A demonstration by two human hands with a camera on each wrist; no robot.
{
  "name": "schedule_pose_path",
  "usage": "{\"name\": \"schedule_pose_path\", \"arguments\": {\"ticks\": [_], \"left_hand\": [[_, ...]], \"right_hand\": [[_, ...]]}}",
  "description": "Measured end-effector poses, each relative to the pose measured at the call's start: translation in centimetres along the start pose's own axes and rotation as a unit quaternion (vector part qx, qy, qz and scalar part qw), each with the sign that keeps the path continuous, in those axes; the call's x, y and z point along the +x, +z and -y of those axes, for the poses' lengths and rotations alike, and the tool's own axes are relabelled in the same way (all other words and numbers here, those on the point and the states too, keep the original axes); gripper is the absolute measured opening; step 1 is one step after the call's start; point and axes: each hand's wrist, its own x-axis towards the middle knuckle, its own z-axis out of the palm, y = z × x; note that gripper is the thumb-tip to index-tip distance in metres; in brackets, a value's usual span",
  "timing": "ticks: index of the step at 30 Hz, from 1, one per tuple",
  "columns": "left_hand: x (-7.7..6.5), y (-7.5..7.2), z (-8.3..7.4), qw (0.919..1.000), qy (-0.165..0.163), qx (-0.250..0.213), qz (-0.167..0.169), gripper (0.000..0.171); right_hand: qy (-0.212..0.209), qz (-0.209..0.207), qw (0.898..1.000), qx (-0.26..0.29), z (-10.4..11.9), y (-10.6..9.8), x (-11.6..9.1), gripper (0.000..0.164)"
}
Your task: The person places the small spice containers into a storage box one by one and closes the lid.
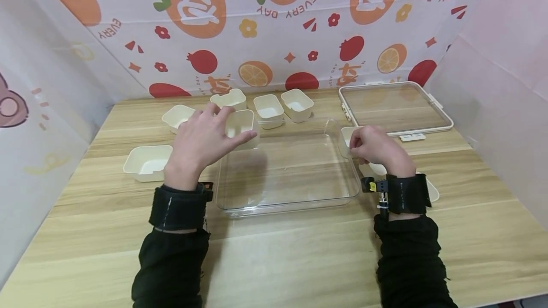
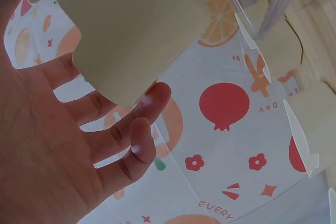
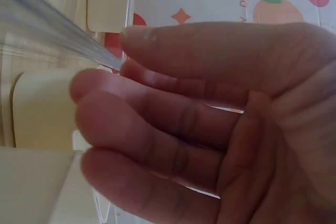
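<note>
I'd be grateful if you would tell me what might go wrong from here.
The left hand holds a raised cream box, which might slip and drop. Lowering it could knock the white-cream tub standing just behind. The right hand is very close to the right wall of the clear tray, so a careless move might nudge it.

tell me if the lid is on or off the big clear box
Off: the lid lies on the table, behind and to the right of the clear box, not over it.
</note>
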Motion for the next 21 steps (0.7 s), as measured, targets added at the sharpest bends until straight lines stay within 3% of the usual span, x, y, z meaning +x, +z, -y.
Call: {"name": "schedule_pose_path", "arguments": {"ticks": [8,21], "left_hand": [[0.0,0.6,0.2,0.9999,-0.002,-0.013,0.007,0.082],[0.7,1.6,0.1,0.9992,0.015,-0.035,0.014,0.082]], "right_hand": [[-0.003,0.054,0.997,0.058,-0.3,0.2,0.2,0.007],[0.001,0.049,0.998,0.042,-0.4,0.2,0.1,0.008]]}}
